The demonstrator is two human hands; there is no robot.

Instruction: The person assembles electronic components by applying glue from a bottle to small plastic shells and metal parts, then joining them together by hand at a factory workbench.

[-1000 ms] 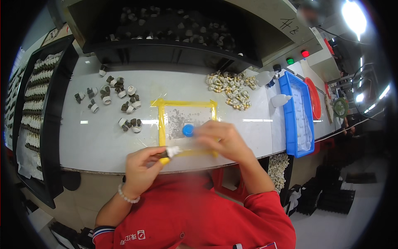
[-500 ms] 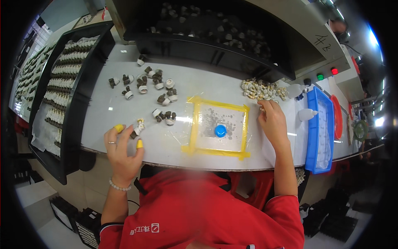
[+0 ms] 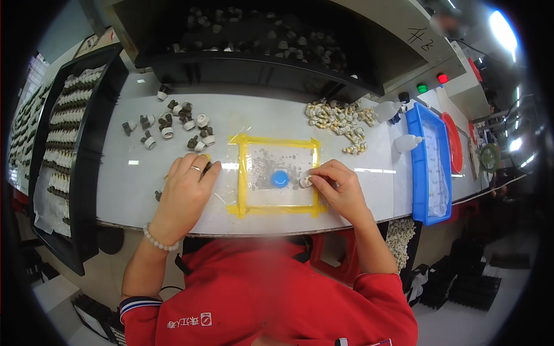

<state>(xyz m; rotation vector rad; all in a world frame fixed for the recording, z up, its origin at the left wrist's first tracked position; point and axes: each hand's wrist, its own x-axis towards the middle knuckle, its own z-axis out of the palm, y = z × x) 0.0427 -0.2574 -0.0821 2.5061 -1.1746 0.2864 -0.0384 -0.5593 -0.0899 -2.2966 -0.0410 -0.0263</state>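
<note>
My left hand (image 3: 187, 193), with yellow finger covers partly showing, is bent over the table left of the yellow-taped square. Its fingers close round a small dark-and-white piece (image 3: 206, 168), mostly hidden by them. Over the square's right side, my right hand (image 3: 339, 187) pinches a small whitish piece (image 3: 305, 181) between thumb and fingertips. A round blue cap (image 3: 280, 179) sits inside the yellow tape frame (image 3: 242, 179), among grey wet-looking spots. Several more dark-and-white pieces (image 3: 167, 128) lie loosely beyond my left hand.
A heap of small white and yellowish pieces (image 3: 332, 118) lies at the back right, beside two white squeeze bottles (image 3: 407, 143). Farther right are a blue tray (image 3: 420, 173) and a red basin (image 3: 453, 144). A black tray (image 3: 86, 173) with rows of pieces stands left. A dark bin (image 3: 259, 72) borders the back.
My right hand has come from the heap to the taped square, carrying a whitish piece. My left hand has left the figurine-like piece near the table edge and closed at the dark-and-white pieces. The view shifted.
</note>
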